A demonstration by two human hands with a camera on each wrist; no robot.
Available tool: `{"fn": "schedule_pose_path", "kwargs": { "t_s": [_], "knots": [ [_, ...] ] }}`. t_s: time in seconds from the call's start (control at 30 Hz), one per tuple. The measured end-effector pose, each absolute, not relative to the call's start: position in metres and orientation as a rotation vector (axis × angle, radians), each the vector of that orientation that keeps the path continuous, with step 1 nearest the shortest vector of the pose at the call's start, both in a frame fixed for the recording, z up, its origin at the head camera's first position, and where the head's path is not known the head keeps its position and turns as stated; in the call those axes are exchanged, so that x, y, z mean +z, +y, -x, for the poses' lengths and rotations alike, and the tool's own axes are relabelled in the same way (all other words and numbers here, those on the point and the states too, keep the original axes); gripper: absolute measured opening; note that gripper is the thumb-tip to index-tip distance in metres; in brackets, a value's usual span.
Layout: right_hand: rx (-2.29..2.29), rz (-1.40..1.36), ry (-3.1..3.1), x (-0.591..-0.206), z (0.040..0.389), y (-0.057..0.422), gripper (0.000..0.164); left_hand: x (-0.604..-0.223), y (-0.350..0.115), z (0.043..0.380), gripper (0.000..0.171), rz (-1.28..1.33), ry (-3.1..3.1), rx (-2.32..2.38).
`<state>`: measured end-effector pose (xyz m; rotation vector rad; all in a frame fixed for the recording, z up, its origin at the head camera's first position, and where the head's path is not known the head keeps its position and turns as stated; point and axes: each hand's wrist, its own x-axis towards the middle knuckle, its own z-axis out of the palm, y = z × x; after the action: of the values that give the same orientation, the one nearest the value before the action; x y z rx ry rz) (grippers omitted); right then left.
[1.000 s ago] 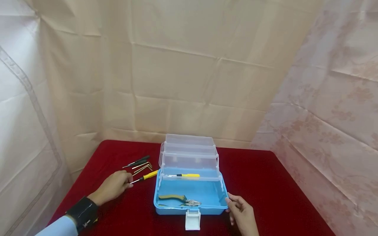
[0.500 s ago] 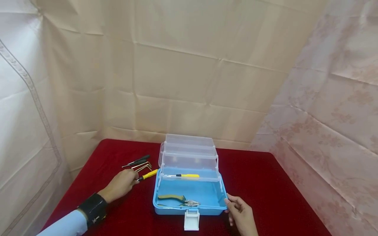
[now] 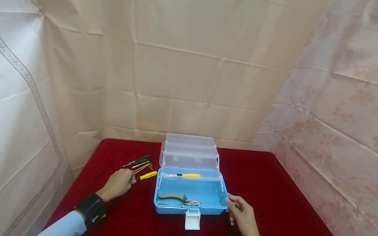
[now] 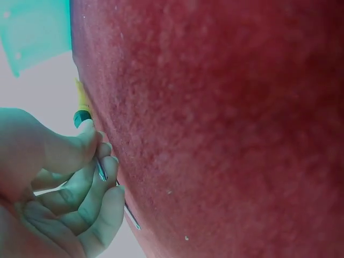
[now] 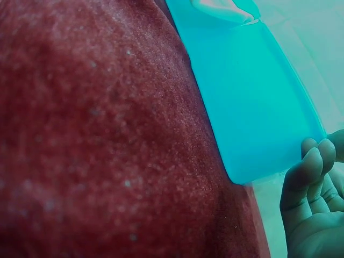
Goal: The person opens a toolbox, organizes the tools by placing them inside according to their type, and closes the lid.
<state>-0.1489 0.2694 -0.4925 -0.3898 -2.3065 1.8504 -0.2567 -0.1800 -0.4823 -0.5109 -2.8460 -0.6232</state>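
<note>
L hand [image 3: 118,183] palm-down, pinching ylw screwdriver [image 3: 147,176], R hand [image 3: 241,212] gripping box [image 3: 212,211] nr corner

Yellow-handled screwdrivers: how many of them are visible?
2. The left hand pinches one yellow-handled screwdriver; another lies toward the back of the open blue plastic toolbox. More may be hidden.

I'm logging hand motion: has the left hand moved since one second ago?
Yes: in the head view, the left hand has shifted slightly rightward, toward the blue toolbox, which stays in place.
</note>
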Motion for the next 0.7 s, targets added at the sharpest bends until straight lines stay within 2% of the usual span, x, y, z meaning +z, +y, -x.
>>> {"fn": "schedule_pose_path", "kwargs": {
  "t_s": [0.7],
  "knots": [
    [1.847,0.382,-2.317,-0.493,0.149,0.27,0.059,-0.465,-0.186,0.25,0.011,0.463,-2.747,-0.82]
  ]
}}
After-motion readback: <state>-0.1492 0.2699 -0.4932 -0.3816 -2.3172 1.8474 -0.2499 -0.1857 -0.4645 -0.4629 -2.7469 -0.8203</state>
